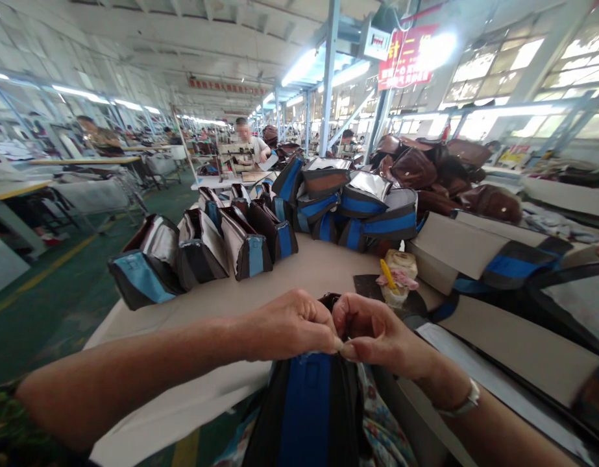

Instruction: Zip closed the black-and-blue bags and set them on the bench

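Observation:
A black bag piece with a blue stripe stands upright close to my body, below both hands. My left hand is closed, its thumb and fingers pinched at the top edge of this piece. Touching it at the fingertips, my right hand is pinched at the same edge. Whether they grip the edge itself or something small on it is hidden by the fingers. A bracelet circles my right wrist.
Open bag pieces with blue ends stand in a row on the pale table. Right of them is a pot with a yellow-handled tool. Brown bags are heaped behind; flat panels lie at right. A person works farther back.

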